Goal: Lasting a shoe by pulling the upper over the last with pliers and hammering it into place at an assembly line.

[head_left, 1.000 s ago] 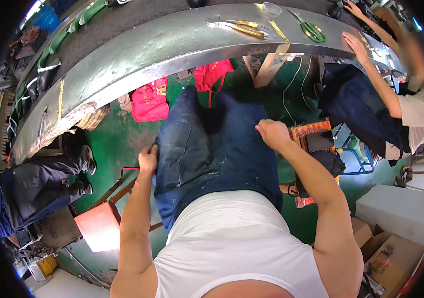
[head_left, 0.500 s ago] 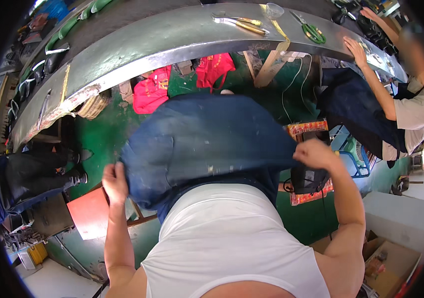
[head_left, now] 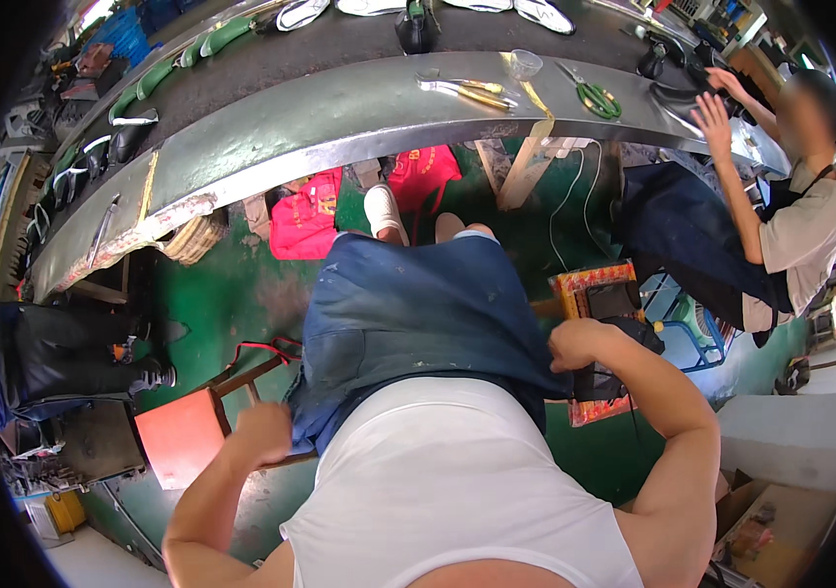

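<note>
While the workbench (head_left: 340, 113) stands beyond the blue apron (head_left: 418, 304), the apron is already spread before me, creases unsmoothed; my right hand (head_left: 583, 345) pinches its right edge; my left hand (head_left: 263, 431), blurred beside its left edge, has a grip I cannot tell.

I see a long metal-topped bench (head_left: 310, 122) running across the far side, with yellow-handled tools (head_left: 485, 97), a clear cup (head_left: 526, 66) and green-handled scissors (head_left: 602, 99) lying near one another on it. Below its edge I make out two red fabric bundles (head_left: 308, 218), a wicker basket (head_left: 193, 241) to their left and a green floor (head_left: 202, 318). On my right, a co-worker (head_left: 806, 230) in a light shirt is at the bench, while an open carton (head_left: 790, 524) stands lower down.
</note>
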Demonstrator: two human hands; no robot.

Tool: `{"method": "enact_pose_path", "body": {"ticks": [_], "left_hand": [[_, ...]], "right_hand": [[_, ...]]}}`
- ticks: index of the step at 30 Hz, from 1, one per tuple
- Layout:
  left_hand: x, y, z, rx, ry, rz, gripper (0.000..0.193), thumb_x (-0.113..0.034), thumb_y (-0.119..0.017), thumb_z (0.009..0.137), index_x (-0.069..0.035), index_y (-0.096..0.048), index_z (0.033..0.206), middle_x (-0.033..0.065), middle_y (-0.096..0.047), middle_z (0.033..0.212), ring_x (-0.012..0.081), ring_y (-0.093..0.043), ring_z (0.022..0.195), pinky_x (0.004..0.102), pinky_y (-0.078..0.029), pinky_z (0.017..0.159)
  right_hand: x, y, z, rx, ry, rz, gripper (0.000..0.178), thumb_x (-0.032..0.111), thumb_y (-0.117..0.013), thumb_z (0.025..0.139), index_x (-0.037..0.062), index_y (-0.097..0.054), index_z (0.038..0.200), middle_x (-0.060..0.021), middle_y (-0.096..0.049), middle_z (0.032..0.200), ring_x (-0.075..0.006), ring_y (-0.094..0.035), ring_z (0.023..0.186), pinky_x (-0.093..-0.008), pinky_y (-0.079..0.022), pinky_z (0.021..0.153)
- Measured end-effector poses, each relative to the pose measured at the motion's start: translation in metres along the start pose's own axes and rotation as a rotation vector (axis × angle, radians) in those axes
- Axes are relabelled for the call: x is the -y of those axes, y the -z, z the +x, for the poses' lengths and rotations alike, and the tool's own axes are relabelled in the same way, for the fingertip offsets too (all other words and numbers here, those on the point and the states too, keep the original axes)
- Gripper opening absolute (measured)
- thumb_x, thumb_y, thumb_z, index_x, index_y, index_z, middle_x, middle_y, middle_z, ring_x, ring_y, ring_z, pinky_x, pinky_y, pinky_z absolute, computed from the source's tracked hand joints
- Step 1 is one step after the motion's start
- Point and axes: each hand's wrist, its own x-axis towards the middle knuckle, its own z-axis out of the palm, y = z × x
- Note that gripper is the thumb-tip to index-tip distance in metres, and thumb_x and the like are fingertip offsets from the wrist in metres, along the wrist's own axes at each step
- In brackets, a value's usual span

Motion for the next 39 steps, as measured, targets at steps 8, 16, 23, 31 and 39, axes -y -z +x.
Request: {"method": "enact_pose_path", "body": {"ticks": [8,16,23,31,39], "left_hand": [[-0.01,-0.04,-0.086,0.855,-0.348,0.044,0.032,-0.023,-0.063,0.091,-0.004,-0.072,0.115,0.0177,-0.075,0.106,0.0349,-0.072,0.101,0.0471,-0.057,0.08],[0.012,-0.045,-0.136,0.899,-0.207,-0.235,0.03,-0.025,-0.064,0.092,-0.004,-0.071,0.113,0.0163,-0.075,0.102,0.0325,-0.072,0.096,0.0456,-0.056,0.077],[0.013,-0.027,-0.159,0.96,-0.163,-0.339,0.028,-0.026,-0.065,0.094,-0.004,-0.07,0.111,0.0151,-0.074,0.098,0.0304,-0.072,0.092,0.0442,-0.056,0.075],[0.017,-0.013,-0.143,1.04,-0.178,-0.326,0.027,-0.027,-0.066,0.095,-0.004,-0.07,0.109,0.0139,-0.074,0.094,0.0282,-0.072,0.087,0.0428,-0.055,0.073],[0.005,0.014,-0.073,0.787,-0.116,-0.228,0.026,-0.029,-0.068,0.097,-0.005,-0.069,0.107,0.0124,-0.074,0.089,0.0256,-0.072,0.083,0.0412,-0.055,0.07]], "right_hand": [[-0.01,0.085,0.04,-0.546,0.07,0.069,0.028,0.035,-0.07,0.086,0.0064,-0.073,0.085,-0.0184,-0.072,0.088,-0.0388,-0.07,0.088,-0.0502,-0.055,0.078],[-0.035,0.198,0.102,-1.057,0.117,0.069,0.042,0.045,-0.058,0.096,0.0103,-0.067,0.119,-0.0171,-0.072,0.111,-0.0363,-0.067,0.105,-0.0475,-0.052,0.09],[-0.059,0.287,0.15,-1.605,0.197,-0.13,0.035,0.025,-0.064,0.093,-0.0019,-0.063,0.115,-0.0253,-0.064,0.12,-0.0414,-0.06,0.114,-0.0478,-0.048,0.099],[-0.071,0.29,0.192,-1.674,-0.051,-0.085,0.045,0.038,-0.063,0.091,0.0013,-0.064,0.118,-0.0217,-0.067,0.118,-0.0384,-0.061,0.116,-0.05,-0.047,0.1],[-0.074,0.284,0.192,-1.72,-0.035,-0.029,0.044,0.037,-0.068,0.089,0.004,-0.065,0.117,-0.0177,-0.068,0.118,-0.0367,-0.062,0.115,-0.0489,-0.046,0.1]]}}
